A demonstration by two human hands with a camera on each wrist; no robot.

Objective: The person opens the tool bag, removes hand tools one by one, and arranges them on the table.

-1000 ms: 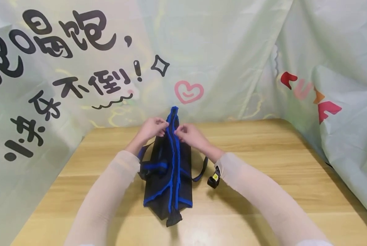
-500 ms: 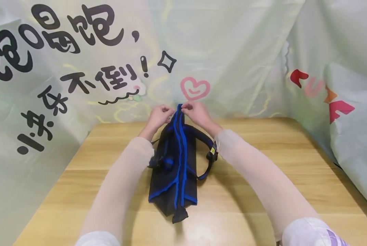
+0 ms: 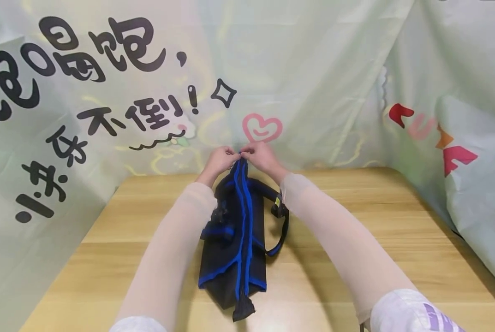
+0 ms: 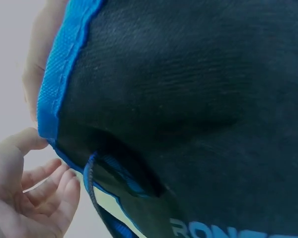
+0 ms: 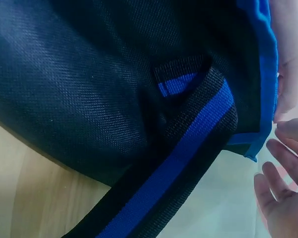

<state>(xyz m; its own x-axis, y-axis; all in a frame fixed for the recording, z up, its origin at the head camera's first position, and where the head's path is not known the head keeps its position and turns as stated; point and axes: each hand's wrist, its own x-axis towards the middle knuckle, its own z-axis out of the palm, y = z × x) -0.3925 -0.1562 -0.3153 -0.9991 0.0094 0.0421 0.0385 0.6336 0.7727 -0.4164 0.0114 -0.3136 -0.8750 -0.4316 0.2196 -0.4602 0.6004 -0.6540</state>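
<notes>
While the wooden table (image 3: 355, 240) runs wide from left to right under everything, the black bag with blue trim (image 3: 235, 249) stands on it near the middle, its long axis pointing straight away from the person, near end toward the body and far end toward the printed backdrop (image 3: 106, 92). The bag is closed flat, so its two blue top edges run side by side as a narrow ridge from near to far. A blue-and-black strap (image 3: 281, 230) loops out on the bag's right side and hangs beside the right forearm, with a dark buckle (image 3: 278, 208) close to that sleeve.

Both arms reach along the bag's flanks, one on each side, and the hands meet at the far top corner, so the bag lies back toward the body from both hands. The left hand (image 3: 220, 160) pinches the blue edge at that corner from the left; its wrist view shows the thumb on the trim (image 4: 48, 104) with the other fingers (image 4: 49, 186) loosely curled below. The right hand (image 3: 260, 156) pinches the same corner from the right, fingertips (image 5: 280, 148) close by the blue binding (image 5: 260, 64). The two hands are about equally near the corner, almost touching each other above it.
</notes>
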